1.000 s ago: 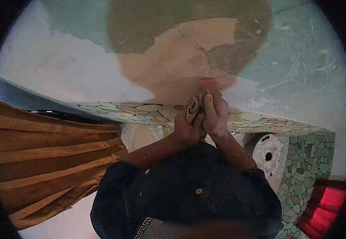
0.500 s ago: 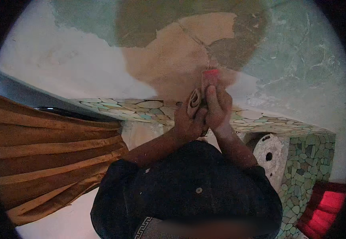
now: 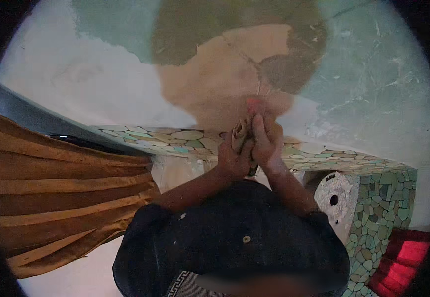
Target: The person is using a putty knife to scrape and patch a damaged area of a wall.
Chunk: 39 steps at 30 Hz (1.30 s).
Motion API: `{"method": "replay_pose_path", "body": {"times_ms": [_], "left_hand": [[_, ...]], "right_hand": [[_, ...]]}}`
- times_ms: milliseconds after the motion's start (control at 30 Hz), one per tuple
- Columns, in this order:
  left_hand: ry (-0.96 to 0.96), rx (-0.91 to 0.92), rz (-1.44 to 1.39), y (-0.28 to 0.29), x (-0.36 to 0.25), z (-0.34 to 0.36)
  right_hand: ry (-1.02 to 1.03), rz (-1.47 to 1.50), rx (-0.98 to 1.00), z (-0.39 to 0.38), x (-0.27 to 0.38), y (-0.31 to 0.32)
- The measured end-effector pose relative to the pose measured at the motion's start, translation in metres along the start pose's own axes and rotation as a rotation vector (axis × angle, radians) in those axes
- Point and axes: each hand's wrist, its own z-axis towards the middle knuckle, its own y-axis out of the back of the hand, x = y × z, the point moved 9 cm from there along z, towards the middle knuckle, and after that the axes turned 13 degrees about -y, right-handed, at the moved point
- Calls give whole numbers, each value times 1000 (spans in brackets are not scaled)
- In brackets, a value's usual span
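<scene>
Both my hands are together in front of a patchy wall (image 3: pixel 220 64), near its lower part. My left hand (image 3: pixel 232 157) is closed round a folded brownish sheet (image 3: pixel 239 134), whose rolled edge shows above the fingers. Beside it, my right hand (image 3: pixel 266 143) grips a flat reddish piece (image 3: pixel 253 105) with a bright red end, the thumb lying along it. That red end is at the wall surface; whether it touches, I cannot tell. Blur hides whether sheet and red piece are joined. A dark crack (image 3: pixel 242 49) runs down the wall toward my hands.
Pale and green paint patches cover the wall. Below it runs a band of stone-pattern tiles (image 3: pixel 185 140). An orange-brown curtain (image 3: pixel 66 193) hangs at left. On the right are a speckled slab with a hole (image 3: pixel 342 195), a green stone-pattern surface (image 3: pixel 383 198) and a red item (image 3: pixel 405 257).
My hands and the red-ended piece have shifted slightly left and down, toward me. My right hand is closer against the left, and both keep their grip.
</scene>
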Motion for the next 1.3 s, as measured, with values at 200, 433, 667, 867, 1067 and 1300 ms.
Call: {"method": "replay_pose_path", "body": {"times_ms": [200, 433, 667, 867, 1067, 1300], "left_hand": [[178, 30, -290, 2, -7, 33], [137, -70, -84, 8, -5, 13], [-8, 134, 97, -4, 4, -5], [405, 25, -651, -19, 12, -11], [339, 99, -253, -8, 5, -10], [333, -15, -242, -5, 15, 1]], "right_hand": [[-214, -55, 222, 20, 14, -7], [-34, -99, 67, 6, -5, 0], [-228, -30, 89, -2, -8, -3], [-303, 138, 94, -32, -41, 1], [-253, -22, 61, -26, -29, 3], [-292, -211, 40, -12, -20, 1]]}}
